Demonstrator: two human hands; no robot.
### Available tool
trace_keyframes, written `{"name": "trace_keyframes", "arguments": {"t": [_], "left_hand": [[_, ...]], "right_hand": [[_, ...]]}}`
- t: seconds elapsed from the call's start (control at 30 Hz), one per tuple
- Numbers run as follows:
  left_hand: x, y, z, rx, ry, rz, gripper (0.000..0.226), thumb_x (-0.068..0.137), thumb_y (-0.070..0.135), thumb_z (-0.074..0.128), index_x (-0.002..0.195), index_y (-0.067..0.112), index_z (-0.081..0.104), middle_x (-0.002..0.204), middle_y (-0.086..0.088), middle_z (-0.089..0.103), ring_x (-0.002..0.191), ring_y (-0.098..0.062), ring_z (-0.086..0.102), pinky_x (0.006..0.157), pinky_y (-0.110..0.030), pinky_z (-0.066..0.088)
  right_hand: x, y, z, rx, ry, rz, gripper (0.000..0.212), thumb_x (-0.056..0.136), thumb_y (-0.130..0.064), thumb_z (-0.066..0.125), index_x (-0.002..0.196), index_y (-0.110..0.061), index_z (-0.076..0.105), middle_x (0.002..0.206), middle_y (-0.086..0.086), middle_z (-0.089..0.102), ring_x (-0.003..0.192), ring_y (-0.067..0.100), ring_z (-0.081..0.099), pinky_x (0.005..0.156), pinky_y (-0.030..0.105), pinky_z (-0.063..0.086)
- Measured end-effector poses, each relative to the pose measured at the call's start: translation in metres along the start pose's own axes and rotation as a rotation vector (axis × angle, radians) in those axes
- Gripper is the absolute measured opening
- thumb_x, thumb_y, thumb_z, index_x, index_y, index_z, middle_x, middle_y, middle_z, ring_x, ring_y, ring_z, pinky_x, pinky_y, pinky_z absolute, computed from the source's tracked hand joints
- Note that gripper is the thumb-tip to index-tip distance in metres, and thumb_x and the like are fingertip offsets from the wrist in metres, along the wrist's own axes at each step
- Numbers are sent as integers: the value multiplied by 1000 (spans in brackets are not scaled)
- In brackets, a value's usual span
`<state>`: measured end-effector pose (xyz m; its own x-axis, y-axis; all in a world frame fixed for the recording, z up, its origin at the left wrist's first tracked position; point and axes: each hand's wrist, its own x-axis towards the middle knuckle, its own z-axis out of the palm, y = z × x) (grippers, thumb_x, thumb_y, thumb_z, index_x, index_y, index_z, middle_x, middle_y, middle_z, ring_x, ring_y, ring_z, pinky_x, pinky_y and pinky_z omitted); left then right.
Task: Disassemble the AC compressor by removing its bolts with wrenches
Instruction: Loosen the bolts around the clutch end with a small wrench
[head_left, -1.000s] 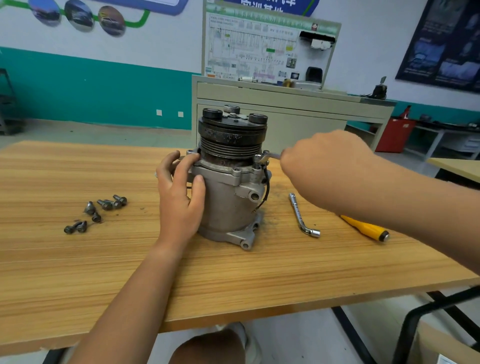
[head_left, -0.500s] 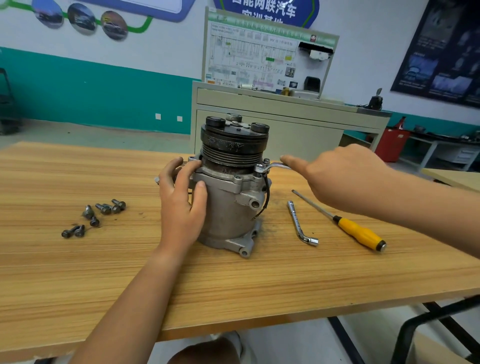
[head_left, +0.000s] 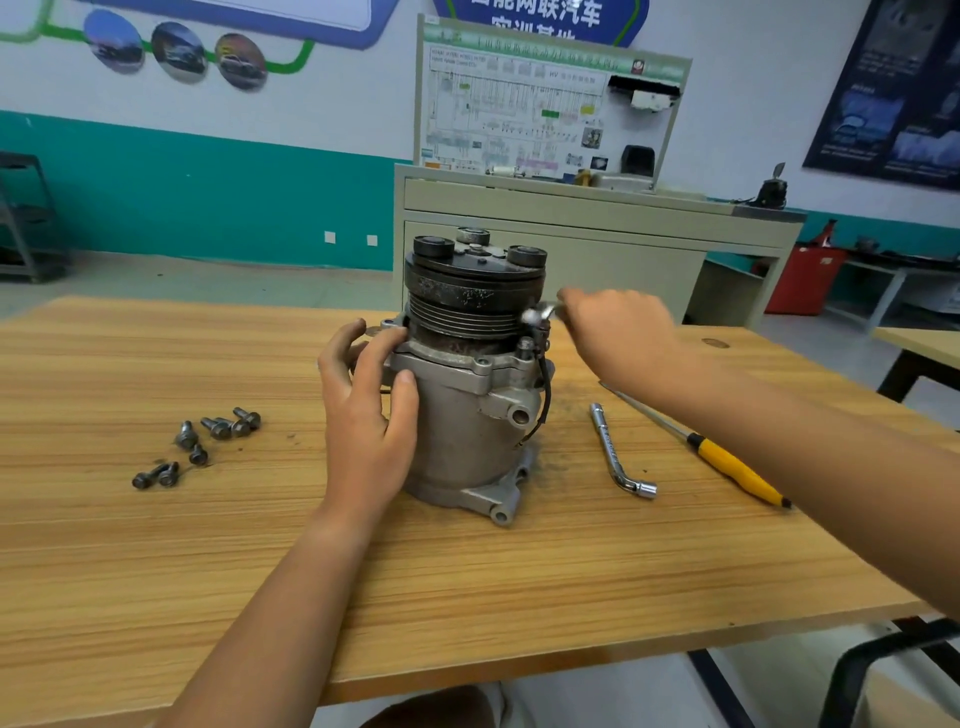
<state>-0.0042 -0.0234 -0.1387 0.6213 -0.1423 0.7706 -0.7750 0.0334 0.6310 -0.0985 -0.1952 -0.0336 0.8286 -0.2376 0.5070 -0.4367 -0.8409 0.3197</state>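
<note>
Compressor (head_left: 467, 415) on table (head_left: 156, 571), bolts (head_left: 218, 428) left of it, L-wrench (head_left: 613, 457) and screwdriver (head_left: 727, 462) right of it

Our left hand (head_left: 363, 415) wrapped round the compressor (head_left: 467, 426), thumb forward, our right hand (head_left: 618, 332) blurred, curled on the wrench (head_left: 541, 313), both forearms outstretched

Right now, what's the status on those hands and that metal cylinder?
Left hand grips compressor body. Right hand holds wrench at upper flange. Loose bolts left, L-wrench and screwdriver right, none in the way.
</note>
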Motion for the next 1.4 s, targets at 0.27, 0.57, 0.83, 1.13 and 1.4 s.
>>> {"name": "trace_keyframes", "arguments": {"t": [0.27, 0.57, 0.83, 1.13, 1.4], "left_hand": [[0, 2, 1, -17, 9, -7, 30, 88, 21, 42, 116, 31, 48, 134, 6, 26, 118, 18, 26, 97, 1, 21], [-1, 4, -1, 7, 5, -2, 32, 88, 20, 43, 117, 30, 47, 134, 3, 25, 121, -8, 34, 97, -1, 22], [-1, 2, -2, 20, -3, -12, 34, 88, 22, 42, 120, 27, 50, 134, 7, 24, 122, -6, 33, 99, -2, 23], [-1, -4, 1, 36, 23, -9, 37, 88, 25, 43, 123, 24, 52, 135, 9, 22, 122, -7, 33, 96, 1, 22], [-2, -7, 5, 72, 71, 8, 40, 87, 32, 39, 124, 22, 53, 144, -5, 22, 125, -6, 27, 103, -8, 22]], "right_hand": [[-58, 20, -51, 275, 19, 141, 24, 98, -29, 33, 107, -13, 48, 59, 0, 43, 54, 23, 44, 47, 29, 29], [-69, -7, -76, -186, -203, -91, 38, 92, -6, 38, 129, -18, 37, 58, -1, 32, 47, 13, 27, 41, 26, 26], [-67, -33, -83, -470, -268, -242, 55, 92, 3, 37, 141, 8, 12, 56, 7, 23, 43, 18, 23, 36, 28, 17], [-37, 19, -47, -389, -206, -263, 27, 93, -12, 44, 120, -12, 44, 69, -1, 35, 49, 11, 31, 47, 20, 28], [4, 15, 6, -127, 210, -341, 23, 73, 15, 62, 96, 11, 64, 71, 24, 66, 63, 33, 65, 93, 57, 40]]}}
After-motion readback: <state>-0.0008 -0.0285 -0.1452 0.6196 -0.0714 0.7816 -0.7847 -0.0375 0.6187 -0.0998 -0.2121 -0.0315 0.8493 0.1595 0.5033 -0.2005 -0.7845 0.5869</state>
